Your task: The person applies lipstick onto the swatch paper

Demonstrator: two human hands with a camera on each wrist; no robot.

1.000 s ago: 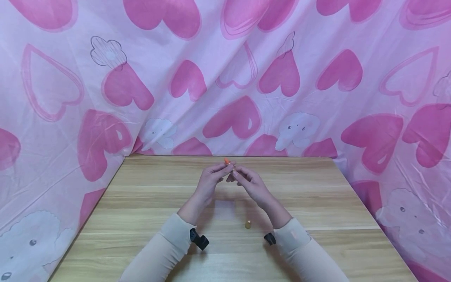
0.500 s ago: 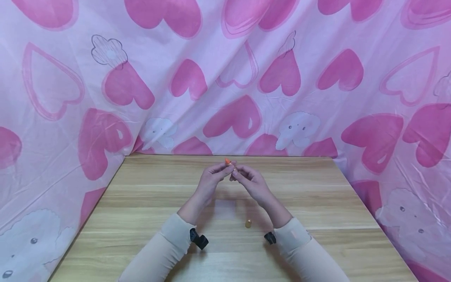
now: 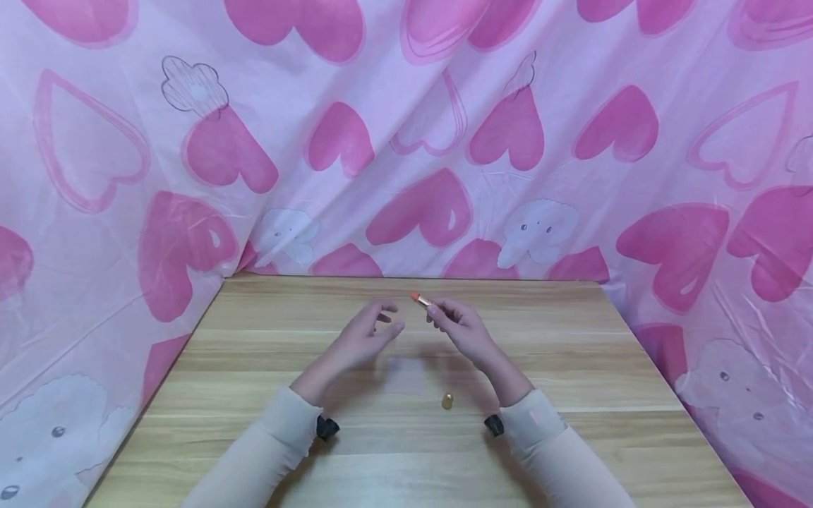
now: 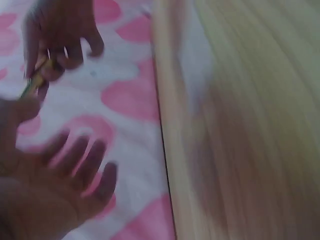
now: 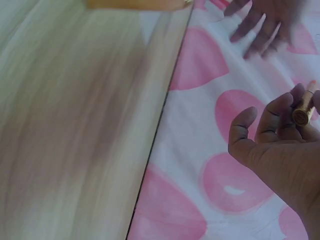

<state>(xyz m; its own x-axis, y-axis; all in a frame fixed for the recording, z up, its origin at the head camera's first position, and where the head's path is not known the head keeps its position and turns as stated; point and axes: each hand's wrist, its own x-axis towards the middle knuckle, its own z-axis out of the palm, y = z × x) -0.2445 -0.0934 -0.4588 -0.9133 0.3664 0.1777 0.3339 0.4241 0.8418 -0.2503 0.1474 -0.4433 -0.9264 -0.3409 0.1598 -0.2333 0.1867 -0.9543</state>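
Observation:
My right hand (image 3: pixel 468 333) pinches a gold lipstick (image 3: pixel 420 300) between thumb and fingers, its orange tip bare and pointing up and left. In the right wrist view the round gold base of the lipstick (image 5: pixel 301 116) faces the camera. My left hand (image 3: pixel 365 335) hovers just left of it, fingers spread and loosely bent, holding nothing. The left wrist view shows the same left hand (image 4: pixel 57 187) palm up, apart from the lipstick (image 4: pixel 37 80). A gold lipstick cap (image 3: pixel 447 401) stands on the table, nearer the person than both hands.
A pale, thin rectangular sheet (image 3: pixel 404 375) lies on the wooden table (image 3: pixel 254 395) left of the cap. Pink heart-patterned cloth (image 3: pixel 419 212) hangs behind the table and along both sides. A dark wrist camera (image 3: pixel 327 427) sits at the left cuff.
My left hand has let go of the lipstick and drawn back to the left. The lipstick now sits in my right hand alone, with more of its body showing. The cap stays put.

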